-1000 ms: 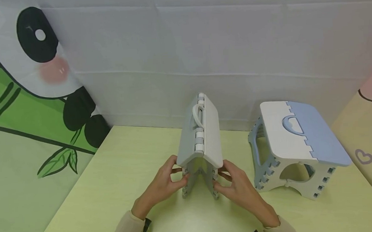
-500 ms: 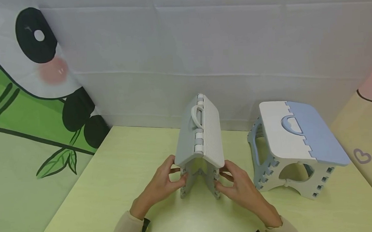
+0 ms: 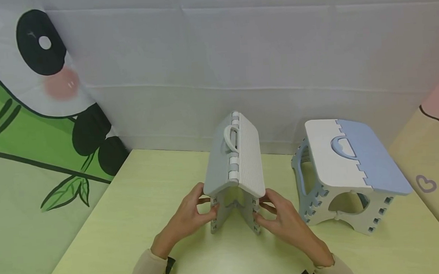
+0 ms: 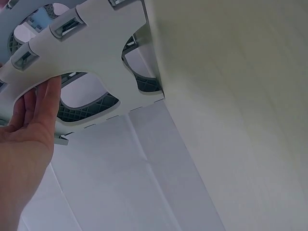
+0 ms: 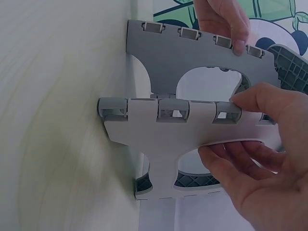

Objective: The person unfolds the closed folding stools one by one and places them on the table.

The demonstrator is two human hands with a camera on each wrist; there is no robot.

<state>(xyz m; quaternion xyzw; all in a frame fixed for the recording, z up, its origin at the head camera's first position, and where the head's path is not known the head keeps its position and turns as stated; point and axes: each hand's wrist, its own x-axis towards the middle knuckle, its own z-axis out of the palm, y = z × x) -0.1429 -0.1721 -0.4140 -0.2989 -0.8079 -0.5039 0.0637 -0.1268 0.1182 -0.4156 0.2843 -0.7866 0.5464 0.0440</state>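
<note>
A white and grey folding stool (image 3: 251, 154) stands partly unfolded on the table, its top peaked like a roof with a looped carry handle (image 3: 228, 138) at the ridge. My left hand (image 3: 188, 213) grips the edge of the left leg panel, thumb in front. In the left wrist view its fingers (image 4: 48, 98) pass through the panel's cutout. My right hand (image 5: 262, 144) holds the right leg panel (image 5: 163, 130), its thumb on the hinged edge and fingers in the cutout. The leg panels spread apart in a V below the top. Part of the fingers is hidden behind the panels.
A second folding stool (image 3: 369, 154), white and blue, stands fully unfolded to the right, close to my right hand. The pale yellow table (image 3: 161, 169) ends at a white cloth backdrop (image 3: 187, 93). Printed cartoon cloths hang at left and right.
The stool's top halves and leg panels have spread slightly wider. My left hand has moved a little left with its panel; the right hand has shifted slightly right. The blue stool stays put.
</note>
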